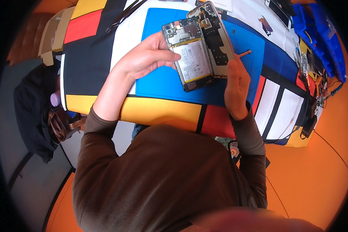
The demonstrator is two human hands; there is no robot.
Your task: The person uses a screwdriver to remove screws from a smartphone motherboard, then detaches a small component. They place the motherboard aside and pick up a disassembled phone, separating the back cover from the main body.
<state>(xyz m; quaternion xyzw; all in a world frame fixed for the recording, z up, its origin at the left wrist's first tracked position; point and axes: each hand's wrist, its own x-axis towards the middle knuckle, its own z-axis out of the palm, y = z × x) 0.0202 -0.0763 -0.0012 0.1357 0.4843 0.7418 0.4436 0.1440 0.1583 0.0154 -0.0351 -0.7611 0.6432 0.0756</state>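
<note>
My left hand (157, 57) grips an opened smartphone (189, 83) along its left edge, thumb lying over the silver-white battery (193, 60). Bare circuit boards and camera parts show at the phone's upper end. My right hand (237, 85) is closed on the phone's detached-looking back cover (216, 42), which stands tilted at the phone's right side with its dark inner face showing. Whether a cable still joins the two halves is hard to see. A copper-coloured rod, perhaps a screwdriver (245, 53), sticks out beside my right fingers; I cannot tell if they hold it.
Beneath my hands lies a blue work mat (154, 85) on a colour-block tablecloth (89, 73). Dark tweezers (121, 17) lie at the far left, a small board (265, 25) and another phone (278, 14) at the far right. Several tools (303, 58) and blue bins (317, 34) crowd the right edge.
</note>
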